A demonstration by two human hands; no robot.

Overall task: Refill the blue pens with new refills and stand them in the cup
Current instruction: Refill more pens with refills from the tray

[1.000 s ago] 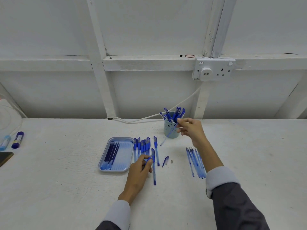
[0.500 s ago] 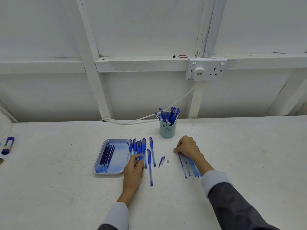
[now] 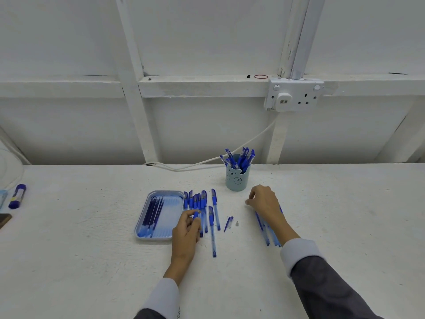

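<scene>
A light blue cup [image 3: 236,181] with a bear face holds several blue pens [image 3: 240,158] at the back of the white table. A blue tray [image 3: 171,199] holds dark blue refills [image 3: 151,210]. Right of it lies a row of blue pens [image 3: 200,199]. My left hand [image 3: 186,229] pinches one blue pen [image 3: 196,214] of that row near its cap end. My right hand [image 3: 264,201] hovers with curled fingers over a pile of thin blue refills [image 3: 268,234]; I see nothing between its fingertips. A loose pen barrel piece [image 3: 228,224] and a small tip [image 3: 236,224] lie between my hands.
A purple-capped glue stick [image 3: 17,195] and a dark flat object [image 3: 4,220] lie at the left edge. A white cable [image 3: 207,161] runs behind the cup up to a wall socket [image 3: 294,96]. The wall rises right behind the table.
My right hand left the cup, dropped to the refill pile on the right, then shifted slightly left. My left hand stayed at the pen row, fingers closing on one pen.
</scene>
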